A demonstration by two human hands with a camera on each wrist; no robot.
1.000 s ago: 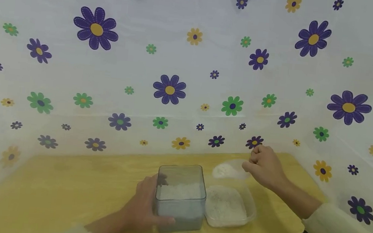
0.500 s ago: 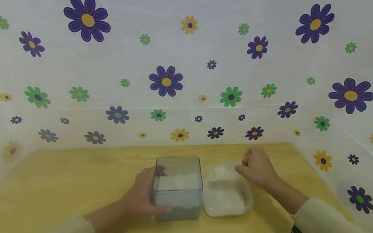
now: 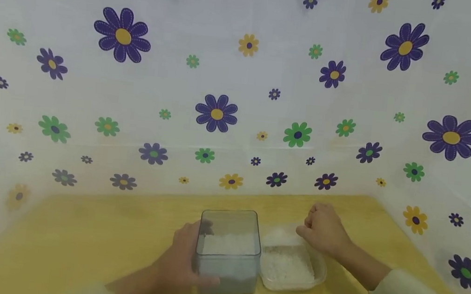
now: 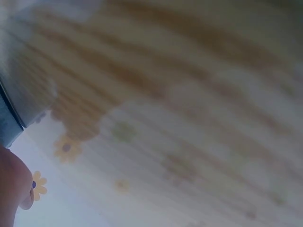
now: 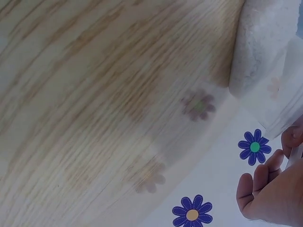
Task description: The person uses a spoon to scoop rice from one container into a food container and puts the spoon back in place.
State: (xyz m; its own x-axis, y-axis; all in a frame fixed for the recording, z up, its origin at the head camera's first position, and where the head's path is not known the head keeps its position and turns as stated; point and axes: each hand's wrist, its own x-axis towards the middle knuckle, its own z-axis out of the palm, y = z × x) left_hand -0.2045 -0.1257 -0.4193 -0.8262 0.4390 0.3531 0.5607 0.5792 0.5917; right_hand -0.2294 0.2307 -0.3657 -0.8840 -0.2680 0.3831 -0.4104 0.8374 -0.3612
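Head view: left hand (image 3: pixel 176 264) grasping a translucent square box (image 3: pixel 227 277) with white contents (image 3: pixel 229 244); just right, a shallow clear tub (image 3: pixel 319 276); at its far side, a blurred clear scoop (image 3: pixel 281 235), gripped by the curled right hand (image 3: pixel 324 229).

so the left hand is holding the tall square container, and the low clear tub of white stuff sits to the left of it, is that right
Not quite: the low clear tub sits to the right of the tall square container, as the head view shows.
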